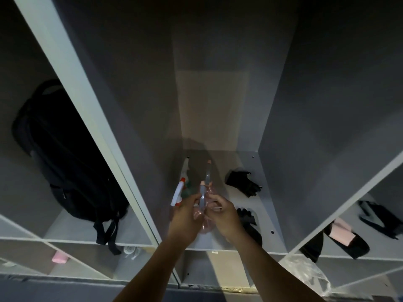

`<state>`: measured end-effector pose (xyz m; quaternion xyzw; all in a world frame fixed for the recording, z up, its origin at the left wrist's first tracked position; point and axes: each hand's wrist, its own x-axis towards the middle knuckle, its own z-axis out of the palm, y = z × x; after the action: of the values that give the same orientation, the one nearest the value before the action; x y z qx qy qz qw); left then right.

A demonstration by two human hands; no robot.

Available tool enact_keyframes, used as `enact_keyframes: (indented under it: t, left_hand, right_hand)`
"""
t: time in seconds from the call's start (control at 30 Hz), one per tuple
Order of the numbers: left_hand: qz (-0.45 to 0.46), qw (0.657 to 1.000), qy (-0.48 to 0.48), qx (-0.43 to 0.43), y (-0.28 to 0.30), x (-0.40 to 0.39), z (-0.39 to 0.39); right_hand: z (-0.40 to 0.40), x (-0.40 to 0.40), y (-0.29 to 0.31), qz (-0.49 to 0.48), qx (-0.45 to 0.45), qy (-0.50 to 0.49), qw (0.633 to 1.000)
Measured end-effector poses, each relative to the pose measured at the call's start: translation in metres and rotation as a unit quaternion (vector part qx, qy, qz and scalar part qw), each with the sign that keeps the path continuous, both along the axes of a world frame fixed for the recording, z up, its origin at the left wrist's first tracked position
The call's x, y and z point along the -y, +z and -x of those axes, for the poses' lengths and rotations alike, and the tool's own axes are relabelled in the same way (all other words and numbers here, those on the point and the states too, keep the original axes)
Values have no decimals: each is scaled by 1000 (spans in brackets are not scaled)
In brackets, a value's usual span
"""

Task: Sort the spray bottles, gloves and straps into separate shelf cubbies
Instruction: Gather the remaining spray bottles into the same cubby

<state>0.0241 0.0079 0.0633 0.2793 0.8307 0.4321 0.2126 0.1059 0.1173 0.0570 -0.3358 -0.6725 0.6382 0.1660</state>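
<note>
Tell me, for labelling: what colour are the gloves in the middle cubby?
Black gloves, head view.

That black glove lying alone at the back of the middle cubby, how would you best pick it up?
Probably by the cuff. The black glove lies flat on the shelf floor, its fingers pointing front-right and the wider cuff toward the back-left. Come down from above and pinch the cuff, since flat fabric offers no side to grab.

Grey middle cubby floor [250, 162] carries spray bottles [177, 192] and black gloves [243, 182].
</note>
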Motion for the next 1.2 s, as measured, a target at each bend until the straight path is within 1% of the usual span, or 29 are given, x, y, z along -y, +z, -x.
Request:
enact_keyframes:
  t: [0.07,0.17,0.23,0.37,0.4,0.43,0.47,0.53,0.67,0.73,0.83,0.97,1.03,1.1,1.13,1.17,1.2]
  left_hand:
    - [-17,999,20,20,-1,-1,1]
    - [-18,999,27,10,0,-6,2]
    - [-28,1000,15,0,3,-9,1]
    - [-35,998,-14,-57,-1,-10,3]
    - [-43,998,-15,-39,-2,-10,2]
    - [-32,999,-16,-37,-4,-10,2]
    - [-34,998,-15,-45,-6,-11,3]
    - [-33,995,-31,-88,-8,-13,6]
    - [-44,989,-42,-137,-8,-15,11]
    - [-49,987,-37,-151,-12,-14,12]
    - [-88,988,-20,-126,-24,-12,15]
    - [-84,989,-23,-120,-18,-12,15]
    - [-100,984,-33,-144,-16,-12,16]
    - [-72,978,-57,-187,-9,-9,14]
    - [-74,976,-64,-195,-7,-6,13]
    - [-83,977,-65,-185,-6,-3,10]
    - [-91,977,-71,-178,-5,2,5]
  right_hand:
    - [3,1,0,-7,-3,-7,1000]
    - [7,0,-1,7,-10,-25,1000]
    - [6,0,1,23,-15,-25,999]
    - [0,-7,-1,33,-25,-19,999]
    - [-1,-10,-3,36,-28,-28,999]
    - [-2,-13,-5,43,-31,-46,998]
    - [-2,-17,-8,50,-31,-65,996]
    - [1,-26,-14,64,-25,-89,994]
    - [16,-43,-28,82,14,-76,994]
    - [22,-45,-33,68,18,-58,996]
    - [28,-43,-34,34,29,-41,998]
    - [35,-43,-39,31,46,-43,998]
    - [32,-43,-40,28,40,-39,998]
    - [18,-42,-35,-12,38,-39,998]
    - [6,-41,-31,-19,26,-42,999]
    - [-9,-39,-27,-15,5,-51,999]
    - [-27,-37,-23,-26,5,-75,997]
